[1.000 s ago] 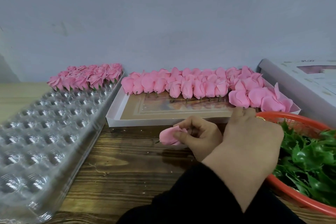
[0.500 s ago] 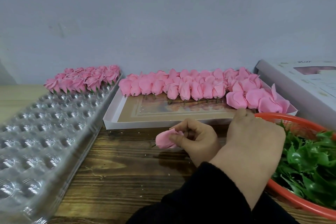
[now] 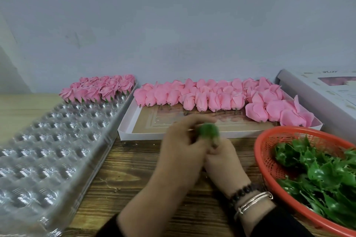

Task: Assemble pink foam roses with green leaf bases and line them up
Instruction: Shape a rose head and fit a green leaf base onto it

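Note:
My left hand (image 3: 183, 142) and my right hand (image 3: 221, 161) meet over the wooden table in front of the white tray. A blurred green leaf base (image 3: 209, 131) sits at their fingertips; my left fingers curl round it and my right fingers pinch its lower end. No rose shows in either hand. Bare pink foam roses (image 3: 202, 98) lie in rows in the white tray (image 3: 123, 132). Roses with green bases (image 3: 100, 90) stand at the far end of the clear plastic cell tray (image 3: 48, 150).
An orange mesh basket (image 3: 264, 159) full of green leaf bases (image 3: 317, 169) stands at the right, close to my right wrist. A white printed box (image 3: 327, 94) lies behind it. A grey wall closes the back.
The hand near the basket has come back to the middle with a green leaf base. The pink rose held before is now hidden behind the hands. The hands have closed together.

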